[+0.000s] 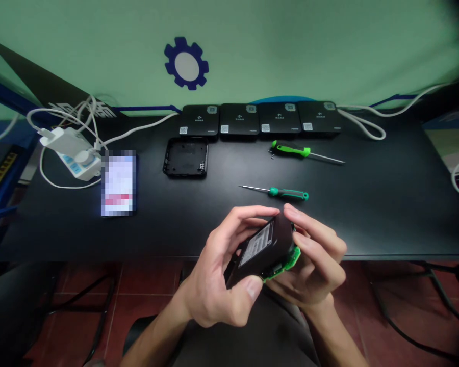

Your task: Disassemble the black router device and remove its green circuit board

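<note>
"At the left end of the black desk (386,214), what came first?"

"A white power strip (76,168) with a white charger (57,137) plugged into it and white cables (137,131) looping about. Just right of it lay a lit handheld screen (118,183), too pixelated to read."

"And further right along the desk?"

"An open black casing (185,157) sat there, with four closed black boxes (260,120) in a row along the desk's back edge. Then came a lime-handled screwdriver (290,149) with tiny screws (271,155) just beside its butt end, and a teal-handled screwdriver (286,192) nearer the front."

"Where were the hands?"

"Just past the desk's front edge, right of middle, holding a black device (258,250) between them. Its green circuit board (286,265) showed along one side. The left hand (218,270) gripped the labelled face, and the right hand (313,260) cupped the board end, fingers curled around it."
</note>
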A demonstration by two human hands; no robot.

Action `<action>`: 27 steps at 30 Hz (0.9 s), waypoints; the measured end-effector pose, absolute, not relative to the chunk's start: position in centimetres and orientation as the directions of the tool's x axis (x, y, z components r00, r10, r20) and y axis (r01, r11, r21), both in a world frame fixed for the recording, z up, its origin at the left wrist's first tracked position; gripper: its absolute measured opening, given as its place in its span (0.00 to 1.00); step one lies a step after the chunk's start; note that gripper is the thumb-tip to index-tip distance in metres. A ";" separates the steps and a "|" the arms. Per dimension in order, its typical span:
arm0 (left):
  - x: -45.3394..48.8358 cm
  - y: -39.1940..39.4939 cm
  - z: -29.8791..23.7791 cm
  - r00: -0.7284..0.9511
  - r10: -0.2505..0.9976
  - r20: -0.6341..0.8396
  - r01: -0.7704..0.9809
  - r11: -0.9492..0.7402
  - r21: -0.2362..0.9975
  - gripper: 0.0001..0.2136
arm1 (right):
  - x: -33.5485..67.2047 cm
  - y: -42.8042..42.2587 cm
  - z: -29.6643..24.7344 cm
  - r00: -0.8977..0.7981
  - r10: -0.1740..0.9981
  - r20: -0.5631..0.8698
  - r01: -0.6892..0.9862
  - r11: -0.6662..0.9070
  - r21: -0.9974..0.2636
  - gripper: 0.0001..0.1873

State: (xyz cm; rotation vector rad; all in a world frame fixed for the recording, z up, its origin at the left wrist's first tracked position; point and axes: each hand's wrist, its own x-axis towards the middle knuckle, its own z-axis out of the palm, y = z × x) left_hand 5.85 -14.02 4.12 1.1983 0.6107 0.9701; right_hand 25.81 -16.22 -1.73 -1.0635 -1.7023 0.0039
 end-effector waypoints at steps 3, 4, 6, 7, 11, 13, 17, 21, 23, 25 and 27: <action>6.0 -14.1 4.1 0.473 0.877 0.082 -0.295 0.070 0.953 0.38 | 25.8 -15.9 -1.5 -0.065 0.560 0.826 0.593 0.687 -0.420 0.54; 6.1 -14.2 4.1 0.470 0.879 0.076 -0.297 0.077 0.952 0.38 | 25.8 -15.8 -1.4 -0.069 0.561 0.825 0.578 0.696 -0.425 0.55; 6.3 -14.3 4.0 0.467 0.882 0.062 -0.300 0.093 0.949 0.38 | 25.7 -15.6 -1.3 -0.061 0.578 0.814 0.548 0.701 -0.457 0.54; 6.3 -14.3 4.0 0.465 0.884 0.052 -0.300 0.102 0.949 0.37 | 25.8 -15.6 -1.3 -0.051 0.594 0.803 0.538 0.694 -0.479 0.53; 6.5 -14.3 3.9 0.443 0.897 -0.018 -0.264 0.150 0.953 0.32 | 25.8 -15.8 -1.8 -0.008 0.689 0.724 0.501 0.629 -0.594 0.54; 6.4 -14.1 3.9 0.448 0.893 -0.052 -0.228 0.170 0.959 0.31 | 25.8 -16.0 -2.2 0.002 0.744 0.668 0.470 0.589 -0.657 0.56; 6.1 -13.9 4.3 0.487 0.867 -0.102 -0.161 0.204 0.966 0.32 | 25.7 -16.2 -2.9 0.016 0.813 0.582 0.429 0.520 -0.739 0.58; 6.3 -14.0 4.8 0.484 0.862 -0.149 -0.135 0.241 0.961 0.31 | 25.4 -16.1 -3.5 0.042 0.819 0.572 0.401 0.510 -0.761 0.61; 6.5 -14.1 4.8 0.468 0.866 -0.176 -0.142 0.270 0.952 0.31 | 25.3 -16.1 -3.7 0.058 0.817 0.574 0.385 0.512 -0.767 0.59; 6.8 -14.2 4.8 0.454 0.869 -0.198 -0.165 0.300 0.939 0.30 | 25.3 -16.1 -3.8 0.064 0.816 0.575 0.380 0.513 -0.770 0.58; 7.1 -14.2 4.5 0.443 0.873 -0.202 -0.210 0.321 0.923 0.29 | 25.3 -16.1 -3.9 0.063 0.820 0.568 0.392 0.503 -0.770 0.58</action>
